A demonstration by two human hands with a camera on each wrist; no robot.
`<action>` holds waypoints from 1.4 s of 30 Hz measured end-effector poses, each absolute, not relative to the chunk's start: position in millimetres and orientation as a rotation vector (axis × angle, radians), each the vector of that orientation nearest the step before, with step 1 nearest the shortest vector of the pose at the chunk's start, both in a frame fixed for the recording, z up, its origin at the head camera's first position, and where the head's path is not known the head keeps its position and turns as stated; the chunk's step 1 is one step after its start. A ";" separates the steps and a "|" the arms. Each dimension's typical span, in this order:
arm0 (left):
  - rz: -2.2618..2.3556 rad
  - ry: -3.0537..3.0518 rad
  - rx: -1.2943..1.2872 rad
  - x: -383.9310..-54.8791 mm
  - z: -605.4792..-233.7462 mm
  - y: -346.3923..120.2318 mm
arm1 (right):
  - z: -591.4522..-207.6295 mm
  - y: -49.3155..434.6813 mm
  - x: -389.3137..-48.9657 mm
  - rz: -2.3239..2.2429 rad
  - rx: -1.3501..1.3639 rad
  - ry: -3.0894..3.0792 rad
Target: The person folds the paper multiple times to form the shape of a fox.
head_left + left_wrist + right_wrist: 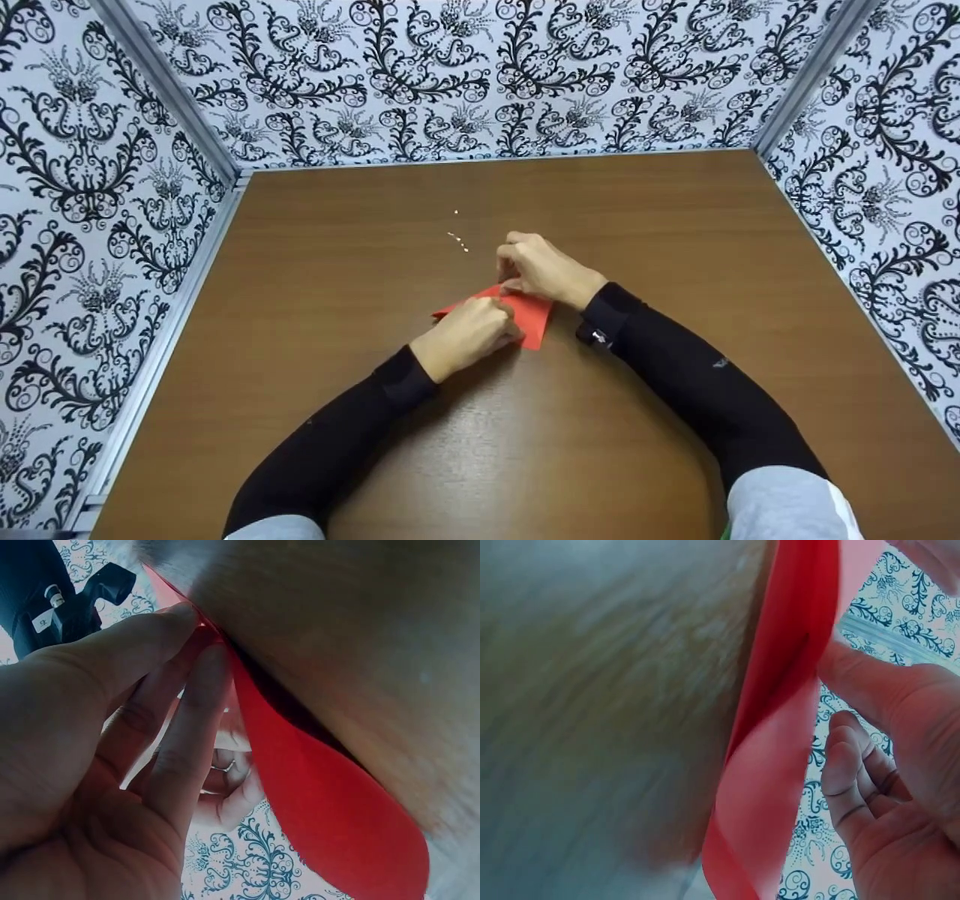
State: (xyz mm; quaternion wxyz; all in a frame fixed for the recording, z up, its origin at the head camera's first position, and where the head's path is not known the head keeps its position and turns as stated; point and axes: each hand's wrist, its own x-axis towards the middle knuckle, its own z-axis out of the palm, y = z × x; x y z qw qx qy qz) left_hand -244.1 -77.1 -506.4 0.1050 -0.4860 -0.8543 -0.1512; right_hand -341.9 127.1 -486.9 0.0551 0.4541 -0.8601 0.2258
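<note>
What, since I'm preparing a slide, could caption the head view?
Left hand and right hand touch a red sheet, with white specks beyond on the brown table.

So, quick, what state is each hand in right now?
Left hand: closed, pinching the red paper.
Right hand: touching the red paper; whether gripping, cannot tell.

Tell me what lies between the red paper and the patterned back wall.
In the head view, a few small white specks lie on the brown tabletop between the red paper and the patterned back wall; the right hand partly overlaps that stretch.
</note>
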 end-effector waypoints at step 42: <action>-0.521 -2.556 -1.434 -238.0 -495.1 -77.3 | -483.6 146.0 -358.7 0.690 1.059 -2.875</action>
